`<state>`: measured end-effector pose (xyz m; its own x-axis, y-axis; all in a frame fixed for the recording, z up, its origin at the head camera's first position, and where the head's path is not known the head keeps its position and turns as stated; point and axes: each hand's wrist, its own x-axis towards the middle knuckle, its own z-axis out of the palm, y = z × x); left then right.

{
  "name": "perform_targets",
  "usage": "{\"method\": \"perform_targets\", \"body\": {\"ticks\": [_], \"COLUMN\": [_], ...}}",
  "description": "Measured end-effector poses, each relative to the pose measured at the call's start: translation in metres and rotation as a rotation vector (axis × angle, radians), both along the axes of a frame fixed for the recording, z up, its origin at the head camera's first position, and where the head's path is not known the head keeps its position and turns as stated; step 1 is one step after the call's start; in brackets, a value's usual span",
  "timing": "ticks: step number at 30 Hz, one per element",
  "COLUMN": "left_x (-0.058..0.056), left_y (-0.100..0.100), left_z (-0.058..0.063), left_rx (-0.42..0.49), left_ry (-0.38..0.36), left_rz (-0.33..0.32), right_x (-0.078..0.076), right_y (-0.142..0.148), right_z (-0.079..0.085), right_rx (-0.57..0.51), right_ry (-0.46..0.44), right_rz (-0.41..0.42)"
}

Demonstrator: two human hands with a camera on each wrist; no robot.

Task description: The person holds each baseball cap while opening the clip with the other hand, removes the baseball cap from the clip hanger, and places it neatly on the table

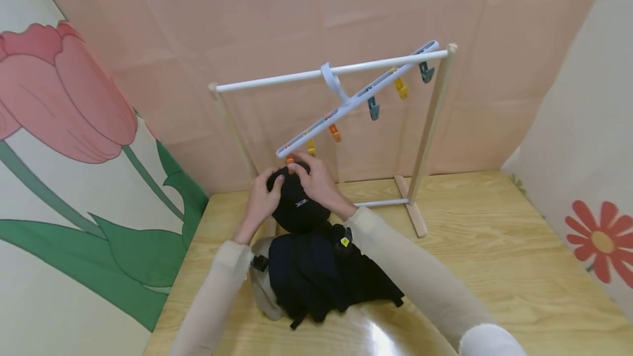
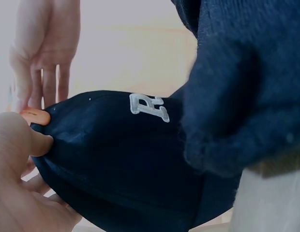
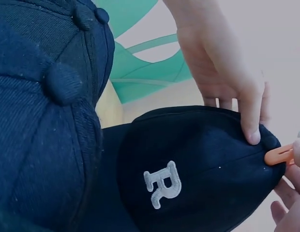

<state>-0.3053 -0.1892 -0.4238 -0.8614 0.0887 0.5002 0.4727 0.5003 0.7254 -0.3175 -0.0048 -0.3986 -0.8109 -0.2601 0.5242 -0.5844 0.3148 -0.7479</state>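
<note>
A black baseball cap (image 1: 299,207) with a white letter R (image 3: 163,185) hangs by its crown, just below the low end of a pale lilac clip hanger (image 1: 348,104). My left hand (image 1: 264,196) pinches the crown near its top button, thumb on the front fabric. My right hand (image 1: 318,183) pinches an orange clip (image 3: 278,155), whose jaws sit over the edge of the cap's crown beside the left thumb. Part of the right hand's grip is cut off in the right wrist view.
The hanger hooks over the white rod (image 1: 277,79) of a wooden stand (image 1: 430,131). More clips hang along it, including a yellow clip (image 1: 401,88) and a green clip (image 1: 373,109). Below my forearms, several dark caps (image 1: 316,273) and a beige cap (image 1: 262,290) lie on the wooden table (image 1: 475,268).
</note>
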Motion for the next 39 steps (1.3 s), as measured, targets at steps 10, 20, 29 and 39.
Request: {"method": "perform_targets", "body": {"ticks": [10, 20, 29, 39], "left_x": [-0.001, -0.002, 0.0, 0.001], "left_y": [0.0, 0.001, 0.002, 0.002], "left_z": [0.002, 0.003, 0.002, 0.004], "left_rx": [0.01, 0.006, 0.007, 0.017], "left_ry": [0.021, 0.014, -0.003, -0.046], "left_rz": [0.007, 0.008, 0.017, 0.013], "right_x": [-0.003, -0.002, -0.001, -0.004], "right_y": [-0.006, -0.008, -0.011, -0.012], "right_z": [0.001, 0.004, 0.006, 0.011], "right_rx": [-0.058, -0.065, -0.094, -0.113], "right_ry": [-0.009, -0.03, -0.036, -0.046], "right_rz": [-0.075, -0.125, -0.151, -0.152]}}
